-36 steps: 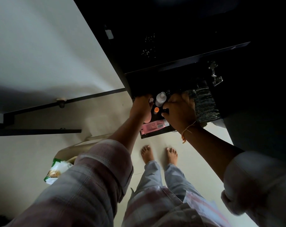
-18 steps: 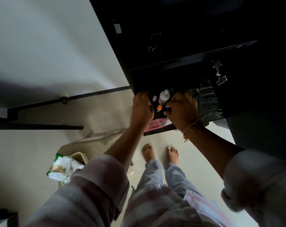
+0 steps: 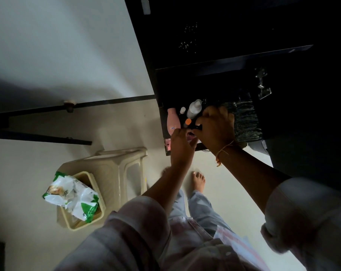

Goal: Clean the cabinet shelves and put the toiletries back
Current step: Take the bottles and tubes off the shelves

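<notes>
A dark cabinet shelf (image 3: 185,151) holds several toiletries: a pink bottle (image 3: 173,122) at the left, a white bottle (image 3: 194,109), a small white cap (image 3: 182,110) and an orange cap (image 3: 188,121). My right hand (image 3: 216,128) reaches onto the shelf with curled fingers and pinches a small dark container (image 3: 198,126). At the shelf's front edge my left hand (image 3: 182,147) has its fingers bent over a pink item (image 3: 167,143). Whether it grips anything is hidden. The shelf interior is very dark.
A stack of glittery bangles (image 3: 243,122) sits on the shelf to the right of my hands. A metal hinge (image 3: 262,85) hangs above it. On the floor at the left stand a beige plastic stool (image 3: 126,163) and a beige bin (image 3: 81,220) holding a green-white packet (image 3: 73,194).
My left hand has let go of the pink bottle, which now sits at the shelf's left, and drawn back to the front edge. My right hand stays at the dark container.
</notes>
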`<state>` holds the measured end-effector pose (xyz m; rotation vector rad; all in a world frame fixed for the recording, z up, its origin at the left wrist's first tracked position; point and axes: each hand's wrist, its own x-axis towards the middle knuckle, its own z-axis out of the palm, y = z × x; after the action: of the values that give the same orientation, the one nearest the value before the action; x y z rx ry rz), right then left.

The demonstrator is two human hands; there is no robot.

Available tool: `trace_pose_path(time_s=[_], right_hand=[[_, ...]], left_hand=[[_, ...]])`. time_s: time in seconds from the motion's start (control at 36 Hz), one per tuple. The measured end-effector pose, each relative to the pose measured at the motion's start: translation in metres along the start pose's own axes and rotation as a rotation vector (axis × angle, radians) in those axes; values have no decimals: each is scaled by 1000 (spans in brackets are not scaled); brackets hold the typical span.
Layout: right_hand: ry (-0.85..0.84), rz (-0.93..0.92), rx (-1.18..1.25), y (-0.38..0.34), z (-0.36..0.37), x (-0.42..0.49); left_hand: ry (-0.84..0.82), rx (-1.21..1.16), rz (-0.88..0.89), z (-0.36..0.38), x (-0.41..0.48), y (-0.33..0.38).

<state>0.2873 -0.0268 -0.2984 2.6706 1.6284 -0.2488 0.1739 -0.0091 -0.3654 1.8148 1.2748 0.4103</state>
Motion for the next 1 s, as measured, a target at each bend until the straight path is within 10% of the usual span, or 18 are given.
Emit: trace_pose_path(time_s=[0.42,1.0], right_hand=[[40,-36,33,2,4,-2],[373,414,964,44,6,-2]], left_hand=[[95,14,-48,13,11,-8],[199,93,-141,40,18,-16]])
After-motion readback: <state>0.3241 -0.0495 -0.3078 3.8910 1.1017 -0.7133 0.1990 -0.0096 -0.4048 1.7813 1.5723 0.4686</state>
